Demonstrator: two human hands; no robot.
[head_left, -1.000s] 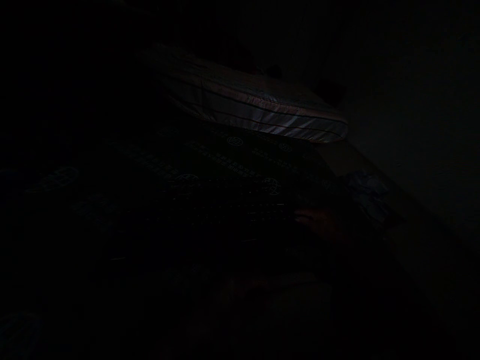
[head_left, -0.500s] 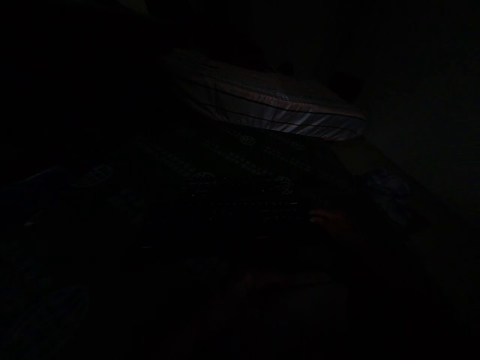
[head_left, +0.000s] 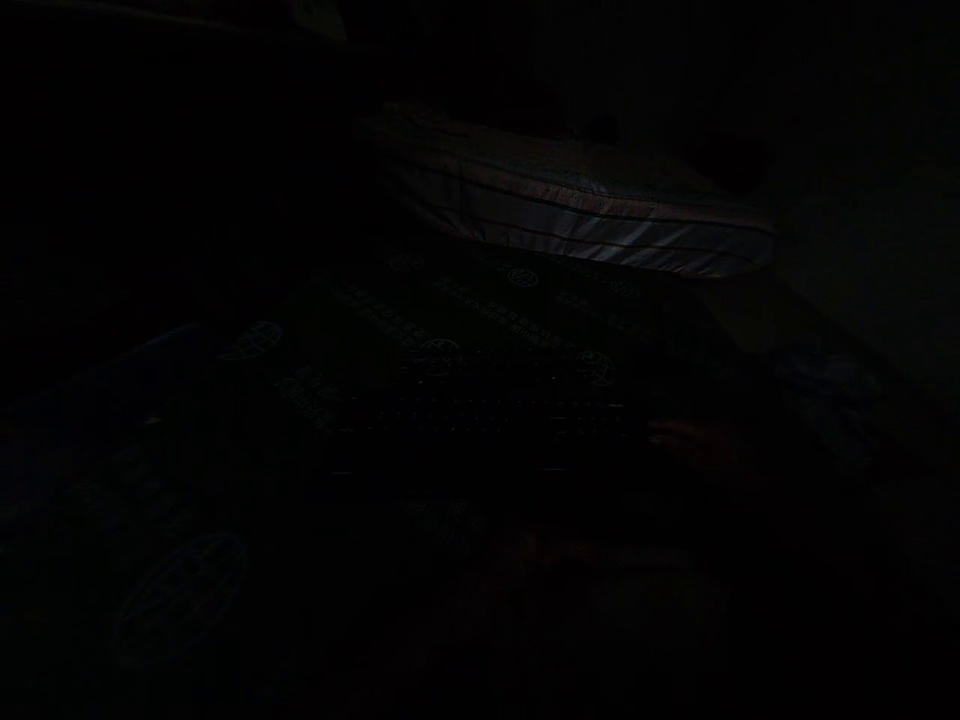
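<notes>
Lying flat mid-frame, probably for steady support, the keyboard-like object had the right hand near its right end; too dark to tell whether the hands gripped anything.

Keyboard: pretty much black on black tbh, just rows of tiny pale specks and dashes picking it out
Printed sheet: super dark green, dotted with faint greyish-white globe outlines plus slanted lines of lettering; the big globe lower left leans bluish
Mattress: muddy pinkish-brown up top, silvery grey side, thin dark stripes running lengthwise
Crumpled thing on the right: murky blue-grey, too dim to call a pattern
Wall: almost black, slight grey-green tinge
</notes>
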